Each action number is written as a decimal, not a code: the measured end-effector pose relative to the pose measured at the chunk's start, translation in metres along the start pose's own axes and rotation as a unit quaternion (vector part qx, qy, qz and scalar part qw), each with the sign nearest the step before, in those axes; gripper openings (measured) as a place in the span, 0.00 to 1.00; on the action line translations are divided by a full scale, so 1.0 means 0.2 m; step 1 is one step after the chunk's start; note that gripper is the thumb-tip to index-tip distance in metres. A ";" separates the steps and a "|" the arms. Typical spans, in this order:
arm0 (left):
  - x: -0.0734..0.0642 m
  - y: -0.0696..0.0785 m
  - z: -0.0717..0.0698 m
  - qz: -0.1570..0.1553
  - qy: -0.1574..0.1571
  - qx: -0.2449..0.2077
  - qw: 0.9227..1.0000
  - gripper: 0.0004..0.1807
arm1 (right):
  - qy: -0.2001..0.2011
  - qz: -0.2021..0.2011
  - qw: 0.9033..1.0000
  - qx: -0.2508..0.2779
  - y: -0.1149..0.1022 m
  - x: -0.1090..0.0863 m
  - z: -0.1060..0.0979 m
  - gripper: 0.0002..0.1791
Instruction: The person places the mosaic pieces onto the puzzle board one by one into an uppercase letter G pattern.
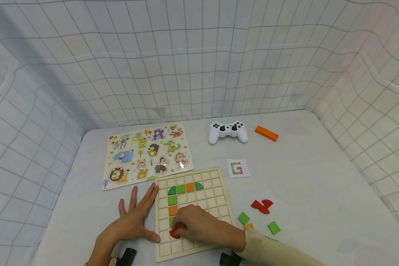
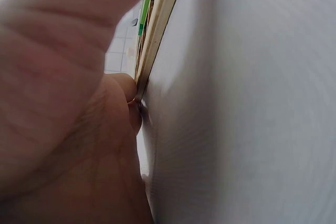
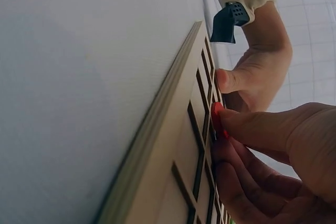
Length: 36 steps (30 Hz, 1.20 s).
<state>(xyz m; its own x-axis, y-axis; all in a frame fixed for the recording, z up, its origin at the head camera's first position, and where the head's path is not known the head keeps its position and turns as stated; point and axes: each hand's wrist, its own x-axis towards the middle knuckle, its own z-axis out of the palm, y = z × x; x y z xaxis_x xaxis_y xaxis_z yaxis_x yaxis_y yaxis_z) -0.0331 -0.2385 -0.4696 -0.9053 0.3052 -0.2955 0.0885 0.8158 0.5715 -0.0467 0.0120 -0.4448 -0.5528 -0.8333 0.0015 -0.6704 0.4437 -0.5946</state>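
Note:
A wooden grid board (image 1: 165, 249) lies at the front, holding green and orange squares and two dark green quarter-round tiles in its upper left part. My right hand (image 1: 201, 226) pinches a red quarter-round tile (image 1: 174, 235) between thumb and fingers, at a cell beneath the left column of tiles. In the right wrist view this red tile (image 3: 217, 120) stands tilted against the grid. With fingers spread, my left hand (image 1: 133, 221) lies at the board's left edge, its thumb and fingertips touching the rim. The left wrist view shows mostly the palm and the board's side edge (image 2: 160, 30).
Right of the board lie loose red tiles (image 1: 263, 209), green squares (image 1: 274, 227) and a partly covered orange one (image 1: 249, 226). Behind are a pattern card (image 1: 238, 168), a white game controller (image 1: 228, 132), an orange block (image 1: 267, 133) and an animal puzzle (image 1: 146, 157). Checked cloth walls surround the table.

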 end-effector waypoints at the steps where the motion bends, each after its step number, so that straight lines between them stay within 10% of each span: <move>1: 0.00 0.00 -0.01 0.001 -0.002 -0.003 1.000 0.82 | -0.002 0.001 1.000 -0.004 0.00 0.00 0.00 0.02; 36: -0.01 0.05 -0.04 -0.019 -0.028 -0.006 0.999 0.83 | -0.013 0.026 0.992 -0.124 -0.06 0.00 0.01 0.07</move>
<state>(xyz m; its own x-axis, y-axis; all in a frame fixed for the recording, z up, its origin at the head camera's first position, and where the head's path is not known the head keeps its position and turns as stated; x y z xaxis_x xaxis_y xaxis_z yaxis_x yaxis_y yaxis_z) -0.0345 -0.2343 -0.4570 -0.8830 0.3023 -0.3590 0.0505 0.8217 0.5677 -0.0376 0.0052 -0.4398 -0.5785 -0.8144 -0.0468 -0.7447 0.5507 -0.3770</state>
